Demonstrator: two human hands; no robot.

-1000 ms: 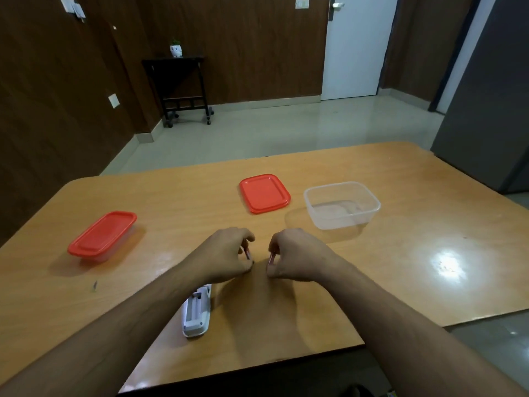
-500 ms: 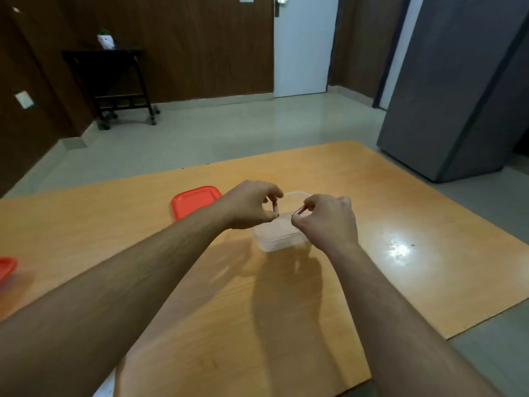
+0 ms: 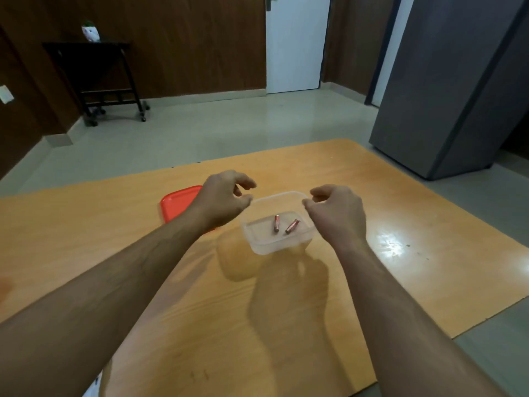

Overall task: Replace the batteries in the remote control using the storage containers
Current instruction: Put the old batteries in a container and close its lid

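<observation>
A clear plastic container (image 3: 282, 244) stands open on the wooden table (image 3: 400, 270). Two small reddish batteries lie on its floor, one battery (image 3: 276, 223) to the left and the other battery (image 3: 292, 226) to the right. My left hand (image 3: 222, 199) hovers over the container's left rim, fingers apart and holding nothing. My right hand (image 3: 337, 211) hovers over the right rim, fingers also apart and holding nothing. The container's red lid (image 3: 177, 201) lies flat just left of it, partly behind my left wrist. A white corner of the remote control (image 3: 93, 390) peeks out under my left forearm.
A bright glare spot (image 3: 390, 244) lies on the table right of the container. Beyond the table stand a grey cabinet (image 3: 446, 90) at the right, a black trolley (image 3: 97, 78) by the wood-panelled wall and a white door (image 3: 296, 41).
Both hands carried a battery each from near the remote to the clear container and let go; the batteries now lie inside. My view has swung right, and the closed red container has left view.
</observation>
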